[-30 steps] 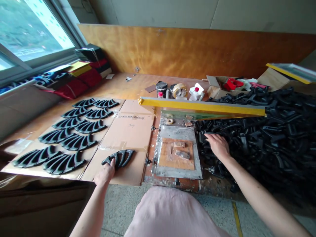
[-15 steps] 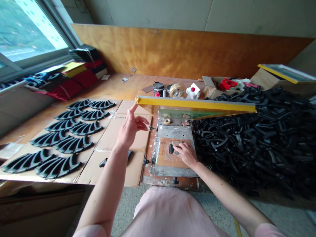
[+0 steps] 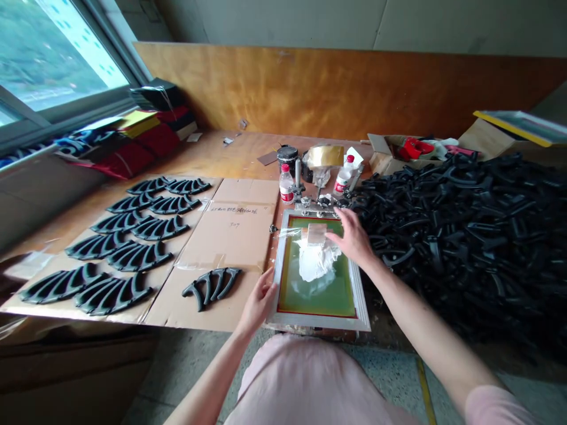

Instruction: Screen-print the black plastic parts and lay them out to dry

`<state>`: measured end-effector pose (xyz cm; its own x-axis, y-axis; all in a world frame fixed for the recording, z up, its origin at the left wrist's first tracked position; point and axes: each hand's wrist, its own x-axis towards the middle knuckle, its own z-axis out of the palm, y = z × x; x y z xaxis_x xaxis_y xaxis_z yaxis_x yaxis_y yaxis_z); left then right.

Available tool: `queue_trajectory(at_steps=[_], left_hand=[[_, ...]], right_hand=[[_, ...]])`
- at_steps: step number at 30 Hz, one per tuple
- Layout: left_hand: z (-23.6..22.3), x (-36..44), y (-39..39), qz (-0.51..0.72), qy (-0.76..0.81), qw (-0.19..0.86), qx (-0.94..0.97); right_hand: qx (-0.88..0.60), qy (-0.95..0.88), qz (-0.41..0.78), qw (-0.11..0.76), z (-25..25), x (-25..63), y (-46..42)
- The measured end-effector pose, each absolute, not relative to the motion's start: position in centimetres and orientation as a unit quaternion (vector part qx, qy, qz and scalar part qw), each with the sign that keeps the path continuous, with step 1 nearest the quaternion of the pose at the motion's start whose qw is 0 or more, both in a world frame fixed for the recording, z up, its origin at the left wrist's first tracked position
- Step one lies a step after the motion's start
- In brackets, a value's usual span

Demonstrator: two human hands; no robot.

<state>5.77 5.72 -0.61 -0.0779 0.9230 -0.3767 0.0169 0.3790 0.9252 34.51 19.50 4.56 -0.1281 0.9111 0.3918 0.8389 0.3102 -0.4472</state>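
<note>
Screen-printing frame held at its edge by curled fingers of left hand; right hand, fingers spread, at pale block beside white paste; eleven black moulded parts out on cardboard, big heap left

Screen-printing frame, aluminium, with green mesh, lay flat on the table; white paste was heaped on the mesh. Left hand was placed against the frame's edge; right hand was placed at a pale rectangular block. Black moulded parts were laid out on cardboard.
</note>
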Motion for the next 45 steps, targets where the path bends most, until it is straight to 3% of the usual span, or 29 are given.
queue_trajectory(at_steps=[5, 9, 14, 20, 24, 32, 36, 39, 41, 45], left_hand=[[-5.3, 6.1, 6.3, 0.396, 0.637, 0.537, 0.387], [-6.3, 5.8, 6.2, 0.388, 0.639, 0.532, 0.398], [-6.4, 5.8, 6.2, 0.394, 0.643, 0.532, 0.387], [-5.7, 5.9, 6.1, 0.394, 0.631, 0.548, 0.383], [-5.0, 6.1, 5.9, 0.394, 0.634, 0.551, 0.373], [1.4, 5.6, 6.1, 0.412, 0.580, 0.605, 0.357], [6.8, 5.4, 7.3, 0.458, 0.540, 0.604, 0.366], [10.3, 6.0, 10.1, 0.543, 0.464, 0.582, 0.389], [12.3, 6.7, 12.6, 0.578, 0.409, 0.567, 0.421], [14.6, 8.2, 16.1, 0.595, 0.386, 0.547, 0.446]], right_hand=[[-0.564, -0.819, 0.065, 0.085, 3.4, 29.0, 18.2], [-0.495, -0.864, 0.085, 0.027, 1.9, 29.8, 14.4], [-0.376, -0.918, 0.128, -0.014, 3.6, 31.7, 12.4], [-0.439, -0.890, 0.085, 0.090, 2.8, 31.0, 12.7], [-0.405, -0.905, 0.100, 0.084, 1.8, 31.2, 11.1], [-0.553, -0.807, 0.094, 0.187, 7.2, 30.1, 18.9], [-0.605, -0.711, 0.080, 0.349, 9.3, 35.0, 22.7], [-0.666, -0.590, 0.104, 0.445, 7.6, 39.5, 23.0], [-0.701, -0.569, 0.151, 0.403, 4.7, 40.3, 21.6], [-0.642, -0.713, 0.201, 0.199, -1.2, 36.7, 16.5]])
